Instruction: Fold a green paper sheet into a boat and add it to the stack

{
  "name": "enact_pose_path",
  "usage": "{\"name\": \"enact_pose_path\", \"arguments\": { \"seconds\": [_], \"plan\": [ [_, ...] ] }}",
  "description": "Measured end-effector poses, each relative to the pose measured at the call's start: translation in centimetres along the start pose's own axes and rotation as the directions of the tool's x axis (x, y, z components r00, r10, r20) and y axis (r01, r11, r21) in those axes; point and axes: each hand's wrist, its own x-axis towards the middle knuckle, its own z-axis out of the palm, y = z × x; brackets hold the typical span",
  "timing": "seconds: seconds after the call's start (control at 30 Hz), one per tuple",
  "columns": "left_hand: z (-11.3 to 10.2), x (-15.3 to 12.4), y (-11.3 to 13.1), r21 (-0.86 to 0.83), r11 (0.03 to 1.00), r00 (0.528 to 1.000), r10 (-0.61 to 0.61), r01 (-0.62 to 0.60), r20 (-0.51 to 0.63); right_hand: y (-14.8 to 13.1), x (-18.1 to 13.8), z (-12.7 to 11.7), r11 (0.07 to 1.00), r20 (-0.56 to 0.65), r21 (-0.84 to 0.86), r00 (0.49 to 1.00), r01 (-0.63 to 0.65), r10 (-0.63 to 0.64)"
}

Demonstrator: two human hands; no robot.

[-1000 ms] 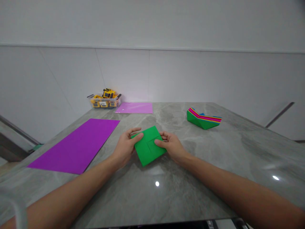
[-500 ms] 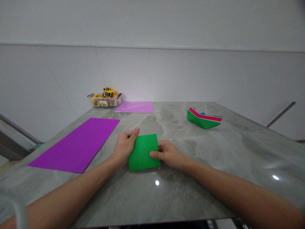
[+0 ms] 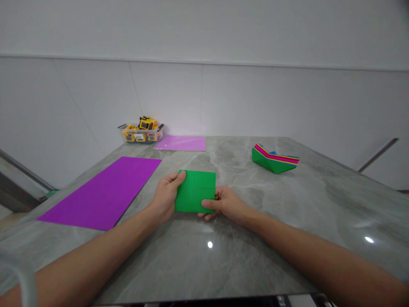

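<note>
A folded green paper square (image 3: 194, 192) with visible creases is held just above the grey marble table (image 3: 287, 204), tipped up toward me. My left hand (image 3: 166, 197) grips its left edge, thumb on the front near the top corner. My right hand (image 3: 225, 204) pinches its lower right corner, thumb on the front and fingers behind. Both hands are closed on the paper.
A large purple sheet (image 3: 105, 189) lies to the left. A smaller pink-purple sheet (image 3: 182, 143) lies at the back. Beside it stands a clear box with yellow toy vehicles (image 3: 140, 132). A stack of folded coloured papers (image 3: 275, 158) sits at the back right.
The green paper has been turned from a diamond to a square and lifted off the table, tipped up toward me. Both hands have shifted their grip to its edges.
</note>
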Motion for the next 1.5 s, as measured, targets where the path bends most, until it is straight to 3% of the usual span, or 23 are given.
{"name": "enact_pose_path", "arguments": {
  "seconds": [0.13,0.33,0.57,0.67,0.97,1.3,1.5],
  "plan": [
    [0.1,-0.1,0.1,0.042,0.999,0.999,0.024,-0.023,-0.029,-0.2,-0.4,0.2,0.998,0.037,-0.060,0.999,0.015,-0.013],
    [0.6,-0.4,0.8,0.039,0.998,0.998,-0.055,0.057,-0.042,-0.5,-0.8,0.4,0.995,0.098,-0.090,0.995,0.043,-0.034],
    [0.3,-0.3,0.3,0.099,0.993,0.996,0.052,-0.059,0.072,-0.1,-0.1,-0.1,0.988,-0.048,-0.099,0.991,0.121,-0.126],
    [0.3,-0.5,-0.1,0.130,0.990,0.991,0.043,-0.060,0.125,-0.4,0.0,-0.3,0.986,-0.088,-0.095,0.985,0.139,-0.148],
    [0.3,-0.3,-0.4,0.129,0.990,0.996,0.038,-0.049,0.085,-0.3,-0.2,-0.3,0.992,0.047,-0.124,0.999,0.012,-0.007],
    [0.7,-0.9,0.7,0.019,0.996,0.988,-0.090,0.089,0.123,-1.1,-1.0,0.1,0.972,0.127,-0.207,0.988,0.111,-0.086],
    [0.5,-0.5,0.3,0.034,0.999,0.998,-0.043,0.041,0.053,-0.7,-0.5,-0.1,0.957,-0.031,-0.273,0.993,0.099,-0.112]
  ]
}}
